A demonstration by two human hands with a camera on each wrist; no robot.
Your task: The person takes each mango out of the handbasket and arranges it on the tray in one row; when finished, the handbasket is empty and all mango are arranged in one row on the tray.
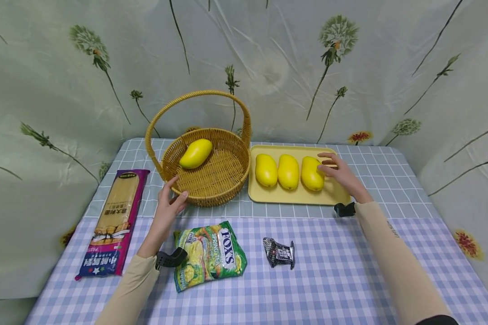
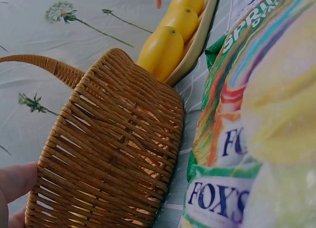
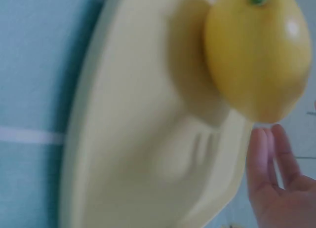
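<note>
A woven basket (image 1: 211, 198) with a tall handle has one yellow mango (image 1: 196, 154) inside, at its left. My left hand (image 1: 166, 212) holds the basket's near-left rim; in the left wrist view its fingertips (image 2: 19, 182) meet the edge of the basket (image 2: 108, 144). To the right, three mangoes lie side by side on a yellow tray (image 1: 333, 196). My right hand (image 1: 343, 176) is beside the rightmost mango (image 1: 312, 174), fingers extended. In the right wrist view, this hand (image 3: 284, 176) has fingertips close to the end of the mango (image 3: 259, 55); contact is unclear.
A long pasta pack (image 1: 111, 221) lies at the left. Nearer the front are a green FOX'S bag (image 1: 211, 255), below the basket, and a small black-and-silver packet (image 1: 279, 253). Behind the table hangs a floral curtain (image 1: 268, 67).
</note>
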